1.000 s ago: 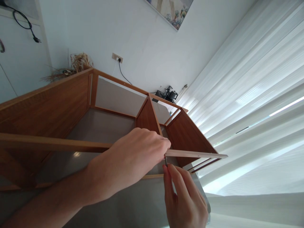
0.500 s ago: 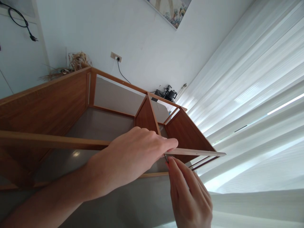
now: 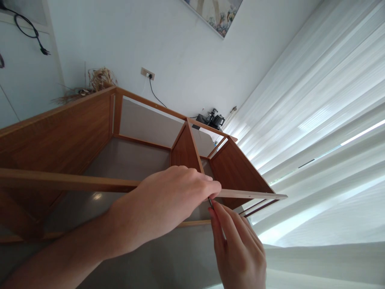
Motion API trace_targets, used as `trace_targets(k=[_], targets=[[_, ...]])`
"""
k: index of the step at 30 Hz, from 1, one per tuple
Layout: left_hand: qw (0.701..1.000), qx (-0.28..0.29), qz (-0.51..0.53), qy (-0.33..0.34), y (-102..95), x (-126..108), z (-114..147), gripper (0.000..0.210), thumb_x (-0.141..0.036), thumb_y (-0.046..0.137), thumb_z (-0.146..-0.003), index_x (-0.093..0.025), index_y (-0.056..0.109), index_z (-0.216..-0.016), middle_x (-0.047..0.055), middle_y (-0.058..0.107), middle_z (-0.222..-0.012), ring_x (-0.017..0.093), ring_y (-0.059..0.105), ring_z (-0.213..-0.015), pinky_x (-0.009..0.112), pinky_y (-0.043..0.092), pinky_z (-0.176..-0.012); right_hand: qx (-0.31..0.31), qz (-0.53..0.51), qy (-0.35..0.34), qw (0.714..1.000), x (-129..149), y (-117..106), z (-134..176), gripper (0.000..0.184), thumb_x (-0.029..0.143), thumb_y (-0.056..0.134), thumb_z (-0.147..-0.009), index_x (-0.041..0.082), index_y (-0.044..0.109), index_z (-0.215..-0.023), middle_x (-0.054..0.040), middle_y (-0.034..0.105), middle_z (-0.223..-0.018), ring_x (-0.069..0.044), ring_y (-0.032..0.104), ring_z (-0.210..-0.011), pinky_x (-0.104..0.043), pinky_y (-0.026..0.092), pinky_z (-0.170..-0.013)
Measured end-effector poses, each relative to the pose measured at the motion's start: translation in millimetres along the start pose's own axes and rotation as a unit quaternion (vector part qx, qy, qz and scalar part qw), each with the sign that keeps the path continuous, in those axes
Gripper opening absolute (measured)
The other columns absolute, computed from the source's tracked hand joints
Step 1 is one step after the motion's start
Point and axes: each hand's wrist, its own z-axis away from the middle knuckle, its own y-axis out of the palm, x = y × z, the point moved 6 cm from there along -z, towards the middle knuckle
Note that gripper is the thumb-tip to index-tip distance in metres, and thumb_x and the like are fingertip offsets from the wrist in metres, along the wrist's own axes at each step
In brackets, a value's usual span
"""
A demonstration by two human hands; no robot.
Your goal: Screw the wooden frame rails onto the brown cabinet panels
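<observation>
A wooden cabinet frame [image 3: 60, 110] with brown side panels and an inner divider panel [image 3: 187, 146] stands before me. Its front rail [image 3: 252, 194] runs across the view. My left hand [image 3: 162, 200] is wrapped over this rail where the divider meets it, covering the joint. Just below, my right hand [image 3: 239, 245] pinches a thin dark metal rod [image 3: 211, 203] between thumb and fingers. The rod's upper end reaches the underside of the rail beside my left fingertips. What it fits into is hidden, and its exact kind is not clear.
White curtains [image 3: 325, 132] hang close on the right. At the wall are a dark kettle [image 3: 217, 121], a socket [image 3: 147, 73] with a plugged-in cord, and dried plants [image 3: 102, 79]. A loose black cable [image 3: 28, 30] hangs at upper left; a picture [image 3: 215, 16] is above.
My left fingers have drawn slightly left and down, closer to the metal rod. My right hand has shifted a little left, still pinching the rod. The cabinet frame stays in place.
</observation>
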Motion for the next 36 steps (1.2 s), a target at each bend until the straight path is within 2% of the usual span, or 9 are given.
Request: trace_targets(k=[6,10,15,20,27,30,36], targets=[[1.0,0.005,0.003,-0.006,0.6,2,0,0.03,0.003,0.055,-0.093,-0.027,0.053,-0.088,-0.008,0.066,-0.08,0.017,0.062,-0.072,0.033,0.033,-0.062,-0.006,-0.014,0.003,1.0,0,-2,-3,0.02,0.006,0.066,-0.097,0.012,0.07,-0.116,-0.0053,0.077,-0.1,-0.014,0.072,-0.085,-0.027,0.053,-0.086],[1.0,0.001,0.009,0.001,2.5,4,0,0.028,0.0,0.056,-0.096,-0.027,0.056,-0.09,-0.009,0.07,-0.088,0.016,0.066,-0.077,0.032,0.036,-0.067,-0.001,-0.013,0.016,1.0,-1,-1,-3,0.016,0.01,0.065,-0.1,0.014,0.07,-0.114,-0.0037,0.078,-0.098,-0.013,0.073,-0.082,-0.027,0.052,-0.083],[1.0,0.001,0.012,0.0,2.8,4,-1,0.024,-0.005,0.059,-0.098,-0.026,0.057,-0.088,-0.008,0.072,-0.095,0.017,0.069,-0.083,0.032,0.037,-0.068,0.015,-0.057,0.054,0.997,-4,3,0,0.01,0.017,0.061,-0.103,0.02,0.069,-0.109,-0.0008,0.077,-0.096,-0.01,0.071,-0.073,-0.022,0.051,-0.069],[1.0,0.014,0.015,-0.018,1.9,2,1,0.025,-0.002,0.056,-0.097,-0.024,0.055,-0.084,-0.006,0.069,-0.085,0.017,0.065,-0.076,0.032,0.033,-0.063,0.003,-0.055,0.067,0.996,-3,1,4,0.007,0.018,0.063,-0.101,0.022,0.068,-0.104,-0.0002,0.076,-0.089,-0.01,0.07,-0.066,-0.02,0.054,-0.066],[0.999,0.02,0.026,-0.018,3.1,3,-1,0.024,-0.005,0.058,-0.098,-0.024,0.054,-0.084,-0.006,0.066,-0.081,0.016,0.06,-0.071,0.032,0.031,-0.062,-0.033,-0.103,0.136,0.985,-1,10,13,0.008,0.021,0.063,-0.102,0.023,0.071,-0.104,0.0038,0.076,-0.076,-0.009,0.072,-0.061,-0.016,0.053,-0.06],[0.999,0.028,0.023,-0.023,3.1,4,-2,0.023,-0.006,0.059,-0.098,-0.024,0.055,-0.085,-0.005,0.065,-0.082,0.016,0.061,-0.073,0.032,0.032,-0.063,-0.03,-0.102,0.173,0.979,-2,15,13,0.009,0.025,0.063,-0.103,0.024,0.072,-0.101,0.0048,0.076,-0.073,-0.01,0.074,-0.061,-0.017,0.051,-0.056],[1.0,0.021,0.017,-0.015,3.0,3,1,0.021,-0.015,0.062,-0.101,-0.024,0.054,-0.084,-0.006,0.064,-0.079,0.017,0.06,-0.071,0.032,0.032,-0.061,-0.038,-0.143,0.213,0.966,-1,16,12,0.011,0.029,0.064,-0.103,0.026,0.074,-0.099,0.0084,0.077,-0.071,-0.007,0.074,-0.058,-0.013,0.052,-0.06]])
